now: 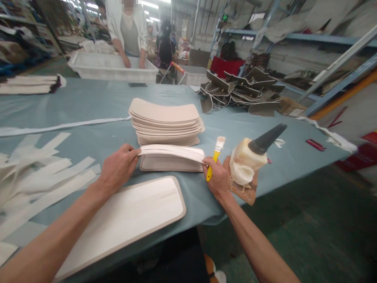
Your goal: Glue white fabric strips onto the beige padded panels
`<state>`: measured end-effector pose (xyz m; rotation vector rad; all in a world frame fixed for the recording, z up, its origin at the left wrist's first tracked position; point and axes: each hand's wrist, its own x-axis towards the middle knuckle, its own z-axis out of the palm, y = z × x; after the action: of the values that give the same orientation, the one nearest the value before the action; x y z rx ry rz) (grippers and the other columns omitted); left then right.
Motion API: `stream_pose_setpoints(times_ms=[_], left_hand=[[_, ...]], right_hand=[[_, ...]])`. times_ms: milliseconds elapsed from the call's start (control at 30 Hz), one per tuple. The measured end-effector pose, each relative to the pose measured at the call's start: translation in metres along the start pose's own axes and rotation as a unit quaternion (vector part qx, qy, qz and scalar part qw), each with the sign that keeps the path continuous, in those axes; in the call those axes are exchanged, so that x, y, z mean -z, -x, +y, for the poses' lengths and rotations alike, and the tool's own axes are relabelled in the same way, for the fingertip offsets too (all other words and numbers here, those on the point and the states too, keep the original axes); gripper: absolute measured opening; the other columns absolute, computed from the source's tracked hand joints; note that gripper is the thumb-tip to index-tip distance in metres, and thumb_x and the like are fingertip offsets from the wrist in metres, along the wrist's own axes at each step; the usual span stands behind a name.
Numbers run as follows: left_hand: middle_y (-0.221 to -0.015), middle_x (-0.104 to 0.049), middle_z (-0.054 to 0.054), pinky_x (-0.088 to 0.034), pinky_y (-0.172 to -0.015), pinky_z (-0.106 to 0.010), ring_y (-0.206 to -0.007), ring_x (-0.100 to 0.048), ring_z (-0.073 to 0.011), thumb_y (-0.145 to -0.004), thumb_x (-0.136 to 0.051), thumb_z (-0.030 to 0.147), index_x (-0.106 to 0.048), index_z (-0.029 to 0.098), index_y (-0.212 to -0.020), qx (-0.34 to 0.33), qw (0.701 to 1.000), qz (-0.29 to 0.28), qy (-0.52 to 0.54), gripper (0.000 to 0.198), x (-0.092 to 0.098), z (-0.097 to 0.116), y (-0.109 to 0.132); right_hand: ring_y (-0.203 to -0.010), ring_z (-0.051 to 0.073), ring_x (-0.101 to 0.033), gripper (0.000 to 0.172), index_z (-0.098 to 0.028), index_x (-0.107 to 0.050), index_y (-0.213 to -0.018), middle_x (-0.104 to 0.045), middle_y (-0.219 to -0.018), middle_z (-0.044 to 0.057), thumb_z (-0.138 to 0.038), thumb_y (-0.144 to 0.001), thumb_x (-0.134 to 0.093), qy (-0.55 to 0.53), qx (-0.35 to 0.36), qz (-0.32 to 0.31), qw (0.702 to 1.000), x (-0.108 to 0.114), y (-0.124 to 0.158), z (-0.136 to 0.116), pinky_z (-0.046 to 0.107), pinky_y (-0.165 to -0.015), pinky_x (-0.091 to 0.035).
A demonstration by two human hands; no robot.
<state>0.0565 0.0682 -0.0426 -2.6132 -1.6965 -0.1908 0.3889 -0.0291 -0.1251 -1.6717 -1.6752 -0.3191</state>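
Observation:
My left hand is closed in a pinch on the left end of a thin pale panel, its long edge tilted up toward me. My right hand grips the panel's right end and also holds a paintbrush with a yellow handle, bristles up. Another pale panel lies just beneath the held one. Behind it stands a stack of pale round-cornered panels. A larger white panel with a beige rim lies near the table's front edge, partly hidden by my left forearm.
Right of my hand, a cream container with a dark cone rests on a stained board. Loose white strips cover the left side. Grey folded pieces lie at the back right, near a red tool. Behind the table, a person reaches into a white tub.

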Motion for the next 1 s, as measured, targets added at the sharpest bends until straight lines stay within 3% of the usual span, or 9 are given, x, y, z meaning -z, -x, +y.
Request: stream_pose_setpoints(times_ms=[167, 333, 433, 533, 633, 700, 767, 833, 1000], left_hand=[[-0.122, -0.062, -0.009, -0.039, -0.062, -0.033, -0.094, -0.063, -0.0245, -0.105, -0.030, 0.046, -0.068, 0.026, -0.132, 0.064, 0.994, 0.090, 0.000, 0.050, 0.029, -0.002, 0.032], [-0.094, -0.060, -0.003, -0.046, -0.068, -0.035, -0.076, -0.058, -0.0185, -0.102, -0.044, 0.046, -0.069, 0.024, -0.109, 0.101, 0.967, 0.227, 0.064, 0.034, 0.051, -0.013, 0.107], [-0.099, -0.061, -0.002, -0.054, -0.074, -0.037, -0.074, -0.059, -0.0171, -0.100, -0.048, 0.041, -0.061, 0.028, -0.103, 0.128, 0.956, 0.241, 0.107, 0.018, 0.053, -0.020, 0.158], [-0.108, -0.061, -0.002, -0.058, -0.080, -0.043, -0.083, -0.064, -0.0213, -0.098, -0.048, 0.037, -0.059, 0.038, -0.112, 0.165, 0.955, 0.223, 0.104, 0.018, 0.046, -0.025, 0.204], [-0.113, -0.060, -0.003, -0.059, -0.088, -0.050, -0.099, -0.068, -0.0277, -0.096, -0.048, 0.035, -0.049, 0.056, -0.136, 0.176, 0.959, 0.210, 0.074, 0.045, 0.031, -0.029, 0.240], [-0.112, -0.062, -0.002, -0.061, -0.086, -0.048, -0.103, -0.069, -0.0285, -0.095, -0.048, 0.033, -0.038, 0.064, -0.144, 0.170, 0.960, 0.215, 0.059, 0.059, 0.017, -0.031, 0.257], [-0.111, -0.064, -0.002, -0.062, -0.083, -0.044, -0.100, -0.070, -0.0266, -0.095, -0.049, 0.030, -0.038, 0.061, -0.145, 0.151, 0.964, 0.212, 0.059, 0.060, 0.002, -0.034, 0.270], [-0.112, -0.066, -0.003, -0.062, -0.084, -0.040, -0.097, -0.071, -0.0243, -0.095, -0.051, 0.026, -0.047, 0.051, -0.141, 0.131, 0.967, 0.210, 0.063, 0.053, -0.012, -0.036, 0.280], [-0.114, -0.068, -0.006, -0.060, -0.093, -0.041, -0.099, -0.071, -0.0230, -0.096, -0.053, 0.023, -0.057, 0.036, -0.128, 0.129, 0.966, 0.209, 0.080, 0.035, -0.035, -0.037, 0.296]], right_hand=[[-0.102, 0.023, -0.075, 0.012, -0.024, -0.068, -0.103, -0.078, -0.111, 0.008, -0.023, -0.100, -0.056, -0.057, 0.049, 0.075, 0.994, 0.028, -0.008, -0.024, 0.039, -0.093, -0.058], [-0.099, 0.022, -0.077, 0.018, -0.027, -0.065, -0.107, -0.078, -0.108, 0.007, -0.015, -0.095, -0.065, -0.115, 0.127, 0.108, 0.979, 0.050, 0.006, -0.057, 0.037, -0.087, -0.061], [-0.097, 0.022, -0.078, 0.021, -0.029, -0.064, -0.108, -0.078, -0.108, 0.007, -0.013, -0.094, -0.065, -0.145, 0.149, 0.079, 0.975, 0.051, 0.019, -0.077, 0.038, -0.086, -0.063], [-0.093, 0.021, -0.079, 0.019, -0.029, -0.064, -0.107, -0.079, -0.107, 0.007, -0.014, -0.095, -0.065, -0.165, 0.167, 0.046, 0.971, 0.046, 0.034, -0.091, 0.035, -0.081, -0.065], [-0.094, 0.021, -0.079, 0.018, -0.028, -0.064, -0.107, -0.079, -0.110, 0.008, -0.015, -0.095, -0.064, -0.177, 0.186, 0.011, 0.967, 0.041, 0.047, -0.095, 0.033, -0.076, -0.067], [-0.094, 0.022, -0.080, 0.020, -0.028, -0.065, -0.108, -0.079, -0.111, 0.009, -0.015, -0.093, -0.065, -0.180, 0.202, 0.000, 0.963, 0.039, 0.054, -0.094, 0.033, -0.076, -0.067], [-0.094, 0.022, -0.080, 0.022, -0.028, -0.065, -0.108, -0.079, -0.112, 0.010, -0.013, -0.092, -0.066, -0.180, 0.219, -0.009, 0.959, 0.037, 0.058, -0.091, 0.033, -0.075, -0.068], [-0.094, 0.023, -0.080, 0.023, -0.027, -0.065, -0.108, -0.079, -0.112, 0.011, -0.012, -0.091, -0.067, -0.180, 0.234, -0.019, 0.955, 0.037, 0.060, -0.089, 0.032, -0.074, -0.068], [-0.098, 0.024, -0.079, 0.023, -0.024, -0.064, -0.108, -0.078, -0.113, 0.016, -0.008, -0.090, -0.064, -0.183, 0.264, -0.046, 0.946, 0.035, 0.064, -0.084, 0.037, -0.078, -0.068]])
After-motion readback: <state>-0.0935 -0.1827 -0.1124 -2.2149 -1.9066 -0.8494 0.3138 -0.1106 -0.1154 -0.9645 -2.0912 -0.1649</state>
